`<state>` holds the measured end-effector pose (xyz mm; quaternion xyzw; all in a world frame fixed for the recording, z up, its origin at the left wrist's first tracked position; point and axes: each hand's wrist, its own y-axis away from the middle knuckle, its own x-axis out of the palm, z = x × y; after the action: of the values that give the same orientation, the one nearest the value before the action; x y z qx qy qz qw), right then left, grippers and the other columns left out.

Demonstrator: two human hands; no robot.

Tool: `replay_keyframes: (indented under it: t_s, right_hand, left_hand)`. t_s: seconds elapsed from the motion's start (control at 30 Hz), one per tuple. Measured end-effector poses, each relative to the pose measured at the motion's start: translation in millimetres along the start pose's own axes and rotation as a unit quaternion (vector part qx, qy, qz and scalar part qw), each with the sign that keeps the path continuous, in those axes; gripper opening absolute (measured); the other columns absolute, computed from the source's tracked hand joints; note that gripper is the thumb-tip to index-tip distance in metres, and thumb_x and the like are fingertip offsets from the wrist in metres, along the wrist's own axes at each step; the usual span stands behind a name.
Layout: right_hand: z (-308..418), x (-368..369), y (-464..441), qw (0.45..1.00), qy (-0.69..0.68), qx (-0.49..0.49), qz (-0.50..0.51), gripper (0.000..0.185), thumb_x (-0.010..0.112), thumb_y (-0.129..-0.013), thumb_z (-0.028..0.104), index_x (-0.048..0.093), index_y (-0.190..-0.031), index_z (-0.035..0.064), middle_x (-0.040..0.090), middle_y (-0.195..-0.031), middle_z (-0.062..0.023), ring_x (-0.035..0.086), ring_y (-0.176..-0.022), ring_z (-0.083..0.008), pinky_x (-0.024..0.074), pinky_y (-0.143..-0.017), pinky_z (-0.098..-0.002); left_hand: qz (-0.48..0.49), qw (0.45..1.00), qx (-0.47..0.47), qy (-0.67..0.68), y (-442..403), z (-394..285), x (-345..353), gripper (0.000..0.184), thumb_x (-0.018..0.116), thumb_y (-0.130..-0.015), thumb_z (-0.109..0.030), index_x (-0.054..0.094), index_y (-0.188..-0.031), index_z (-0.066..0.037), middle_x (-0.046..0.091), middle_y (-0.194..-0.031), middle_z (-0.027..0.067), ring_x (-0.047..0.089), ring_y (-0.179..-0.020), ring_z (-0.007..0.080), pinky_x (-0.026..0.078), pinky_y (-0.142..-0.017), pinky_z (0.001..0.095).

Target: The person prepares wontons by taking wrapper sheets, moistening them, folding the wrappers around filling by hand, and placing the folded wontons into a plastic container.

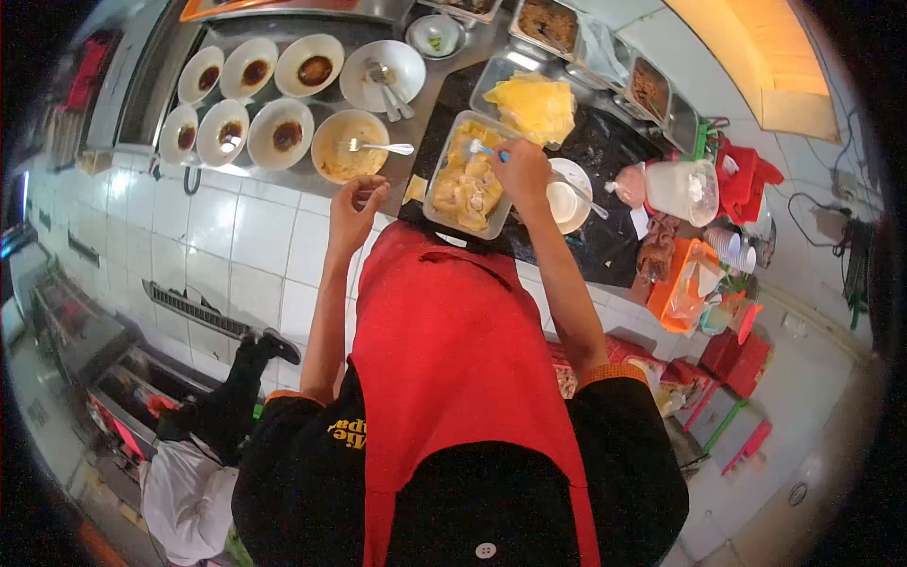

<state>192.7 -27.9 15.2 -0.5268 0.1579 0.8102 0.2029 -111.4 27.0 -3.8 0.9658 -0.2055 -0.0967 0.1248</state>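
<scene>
Clasping a blue utensil (487, 151) is the right hand (522, 172); the left hand (355, 206) hovers, loosely curled.

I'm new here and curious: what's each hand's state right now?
Left hand: open, loosely curled, apparently empty.
Right hand: closed around a slim blue utensil over a translucent rectangular tub.

Your right hand (524, 175) holds a blue utensil (490, 153) over a tray (460, 227) (a bowl (331, 159) sits beyond your left hand (361, 201)).
</scene>
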Motion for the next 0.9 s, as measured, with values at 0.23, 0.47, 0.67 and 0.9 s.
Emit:
replay_keyframes:
  t_s: [0.23,0.47,0.67,0.9]
  right_hand:
    - [-16,3,-1,0.995,-0.031,0.016,-0.094,0.021,0.072,-0.081,0.026,0.079,-0.087,0.0079,0.072,-0.085,-0.0206,0.07,-0.082,-0.0381,0.0567,-0.077,-0.0483]
    - [-91,-124,59,0.937,-0.251,0.156,-0.184,0.017,0.075,-0.088,0.017,0.079,-0.099,0.0051,0.078,-0.095,-0.01,0.071,-0.086,-0.0147,0.0546,-0.081,-0.031]
    - [-255,-225,108,0.892,-0.104,0.25,-0.361,0.027,0.077,-0.087,0.023,0.078,-0.103,0.0008,0.077,-0.09,-0.0114,0.07,-0.082,-0.0167,0.0541,-0.076,-0.0296]
    - [-433,-214,54,0.931,-0.083,0.234,-0.269,0.037,0.077,-0.083,0.03,0.077,-0.108,0.0028,0.076,-0.092,-0.0123,0.069,-0.083,-0.0203,0.0534,-0.077,-0.0339]
  left_hand:
    - [0.057,0.998,0.006,-0.013,-23,-13,21,0.019,0.068,-0.096,-0.013,0.068,-0.111,-0.001,0.073,-0.104,0.0061,0.067,-0.092,0.0115,0.053,-0.079,0.0266]
    - [0.067,0.997,-0.02,-0.022,-26,-29,27,0.023,0.069,-0.097,-0.016,0.068,-0.114,0.0,0.072,-0.102,0.0061,0.067,-0.092,0.0121,0.053,-0.081,0.0263]
    - [0.062,0.994,0.091,0.02,-62,-47,78,0.019,0.067,-0.098,-0.013,0.068,-0.112,0.0,0.072,-0.099,0.0058,0.065,-0.083,0.0104,0.052,-0.075,0.0237]
    - [0.138,0.987,0.078,-0.022,-83,-86,169,0.019,0.069,-0.096,-0.014,0.068,-0.11,-0.002,0.072,-0.098,0.0049,0.065,-0.081,0.0101,0.051,-0.069,0.025]
